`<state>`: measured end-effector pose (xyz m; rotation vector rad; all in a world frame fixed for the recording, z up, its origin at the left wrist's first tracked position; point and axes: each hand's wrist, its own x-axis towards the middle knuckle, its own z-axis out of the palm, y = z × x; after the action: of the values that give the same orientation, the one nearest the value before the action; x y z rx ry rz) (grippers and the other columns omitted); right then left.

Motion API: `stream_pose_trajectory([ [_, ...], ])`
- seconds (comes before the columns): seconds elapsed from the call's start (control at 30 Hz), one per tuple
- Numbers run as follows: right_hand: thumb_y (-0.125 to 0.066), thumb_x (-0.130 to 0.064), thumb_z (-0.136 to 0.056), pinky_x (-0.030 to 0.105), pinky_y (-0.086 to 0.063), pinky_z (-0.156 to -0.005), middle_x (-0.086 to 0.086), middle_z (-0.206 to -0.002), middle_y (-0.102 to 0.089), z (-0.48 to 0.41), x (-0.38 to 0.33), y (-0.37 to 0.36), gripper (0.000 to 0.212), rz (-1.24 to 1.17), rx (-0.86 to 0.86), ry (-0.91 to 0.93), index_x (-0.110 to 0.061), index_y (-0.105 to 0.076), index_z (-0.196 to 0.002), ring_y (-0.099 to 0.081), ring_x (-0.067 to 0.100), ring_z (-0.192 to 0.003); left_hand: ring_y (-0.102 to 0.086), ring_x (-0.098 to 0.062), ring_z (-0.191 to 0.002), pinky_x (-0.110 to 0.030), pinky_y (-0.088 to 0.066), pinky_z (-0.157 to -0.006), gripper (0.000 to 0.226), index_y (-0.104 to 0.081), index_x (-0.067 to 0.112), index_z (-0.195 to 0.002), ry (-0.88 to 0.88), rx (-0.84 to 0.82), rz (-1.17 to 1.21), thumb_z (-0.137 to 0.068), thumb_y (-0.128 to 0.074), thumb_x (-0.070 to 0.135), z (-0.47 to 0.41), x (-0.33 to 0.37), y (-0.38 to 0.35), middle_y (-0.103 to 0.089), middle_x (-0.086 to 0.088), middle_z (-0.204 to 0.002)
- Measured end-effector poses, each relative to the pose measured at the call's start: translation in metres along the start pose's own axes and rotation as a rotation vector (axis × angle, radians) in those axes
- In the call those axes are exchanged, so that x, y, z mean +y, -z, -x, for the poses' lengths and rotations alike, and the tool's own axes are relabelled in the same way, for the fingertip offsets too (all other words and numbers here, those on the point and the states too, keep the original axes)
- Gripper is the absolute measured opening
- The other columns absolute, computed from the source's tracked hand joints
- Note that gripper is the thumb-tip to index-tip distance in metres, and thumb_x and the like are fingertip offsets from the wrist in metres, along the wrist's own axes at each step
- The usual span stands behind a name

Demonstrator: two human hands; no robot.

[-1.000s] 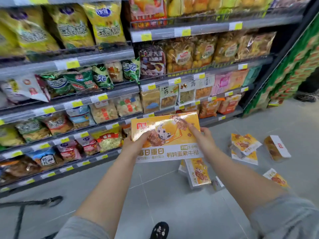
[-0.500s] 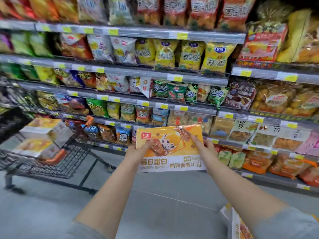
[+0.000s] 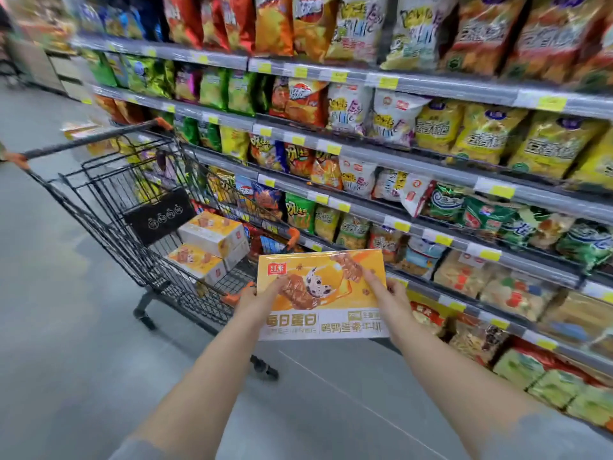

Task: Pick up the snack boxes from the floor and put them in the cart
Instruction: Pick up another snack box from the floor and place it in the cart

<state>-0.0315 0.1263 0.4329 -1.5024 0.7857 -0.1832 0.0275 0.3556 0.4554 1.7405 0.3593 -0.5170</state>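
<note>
1. A single view — a wide-angle camera worn on the person's head.
2. It looks forward and down along the arms; the left hand [image 3: 257, 298] and right hand [image 3: 389, 293] sit close, just below frame centre, with the box [image 3: 321, 293] between them.
3. It faces the aisle at a slant: shelves [image 3: 431, 162] fill the right and top, receding to the upper left.
4. The cart [image 3: 99, 207] is near, left of centre — seen from above, into its basket; floor [image 3: 49, 327] fills the lower left.
</note>
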Motion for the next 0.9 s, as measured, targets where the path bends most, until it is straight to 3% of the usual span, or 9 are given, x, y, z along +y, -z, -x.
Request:
stream_pose_trajectory([
  [0.1,-0.069,-0.061,-0.074,0.045,-0.049,-0.098,0.001,-0.109,-0.061,-0.008,-0.006,-0.059,0.066,0.008,-0.048,-0.002,-0.020,-0.045,-0.119,-0.062,0.023,-0.101,-0.065,-0.032,-0.104,-0.052,-0.051,-0.094,0.112,-0.042,0.018,-0.133,-0.005,0.024,0.012,-0.041,-0.064,0.077,-0.033,0.002,0.051,-0.064,-0.008,-0.120],
  [0.2,-0.066,-0.063,-0.075,0.042,-0.048,-0.095,0.003,-0.117,-0.057,-0.013,-0.009,-0.110,0.075,0.012,-0.060,-0.002,-0.018,-0.043,-0.130,-0.060,0.025,-0.107,-0.066,-0.031,-0.102,-0.052,-0.052,-0.092,0.106,-0.041,0.020,-0.134,-0.001,0.058,0.015,-0.047,-0.065,0.076,-0.053,0.005,0.095,-0.064,-0.007,-0.120],
  [0.37,-0.062,-0.059,-0.082,0.029,-0.046,-0.062,-0.004,-0.097,-0.060,-0.023,-0.020,-0.170,0.059,0.036,-0.109,0.000,-0.019,-0.043,-0.121,-0.061,0.011,-0.080,-0.069,-0.028,-0.097,-0.051,-0.053,-0.091,0.097,-0.044,0.021,-0.129,0.028,0.092,0.039,-0.051,-0.065,0.075,-0.089,0.006,0.146,-0.067,-0.004,-0.114],
  [0.5,-0.064,-0.061,-0.078,0.038,-0.054,-0.082,0.001,-0.106,-0.063,-0.037,-0.030,-0.211,0.061,0.055,-0.132,-0.009,-0.021,-0.043,-0.120,-0.066,0.020,-0.088,-0.069,-0.029,-0.096,-0.050,-0.054,-0.090,0.098,-0.046,0.024,-0.126,0.054,0.131,0.067,-0.046,-0.065,0.076,-0.125,0.006,0.173,-0.069,-0.005,-0.112],
  [0.63,-0.067,-0.064,-0.074,0.041,-0.052,-0.089,0.002,-0.117,-0.060,-0.073,-0.038,-0.252,0.060,0.047,-0.137,0.034,-0.029,-0.041,-0.115,-0.064,0.023,-0.098,-0.068,-0.028,-0.097,-0.050,-0.052,-0.092,0.071,-0.048,0.019,-0.128,0.023,0.134,0.062,-0.073,-0.065,0.061,-0.151,0.031,0.190,-0.067,-0.007,-0.114],
  [0.7,-0.068,-0.068,-0.070,0.045,-0.053,-0.091,0.003,-0.118,-0.061,-0.094,-0.047,-0.275,0.063,0.055,-0.163,0.030,-0.033,-0.040,-0.114,-0.066,0.025,-0.098,-0.065,-0.029,-0.105,-0.052,-0.049,-0.097,0.072,-0.049,0.020,-0.129,0.009,0.152,0.055,-0.073,-0.064,0.063,-0.177,0.045,0.198,-0.065,-0.006,-0.120],
  [0.8,-0.068,-0.066,-0.071,0.046,-0.054,-0.089,0.006,-0.121,-0.060,-0.128,-0.057,-0.305,0.065,0.045,-0.182,0.013,-0.031,-0.041,-0.118,-0.066,0.027,-0.098,-0.065,-0.030,-0.105,-0.052,-0.049,-0.097,0.072,-0.050,0.021,-0.130,0.001,0.150,0.035,-0.072,-0.063,0.063,-0.220,0.062,0.209,-0.065,-0.005,-0.119],
  [0.9,-0.065,-0.056,-0.080,0.035,-0.055,-0.070,0.004,-0.110,-0.061,-0.162,-0.066,-0.336,0.061,0.042,-0.185,-0.035,-0.022,-0.040,-0.124,-0.066,0.021,-0.086,-0.065,-0.032,-0.106,-0.053,-0.050,-0.096,0.083,-0.050,0.021,-0.127,0.053,0.142,0.020,-0.060,-0.064,0.068,-0.262,0.083,0.219,-0.066,-0.007,-0.119],
])
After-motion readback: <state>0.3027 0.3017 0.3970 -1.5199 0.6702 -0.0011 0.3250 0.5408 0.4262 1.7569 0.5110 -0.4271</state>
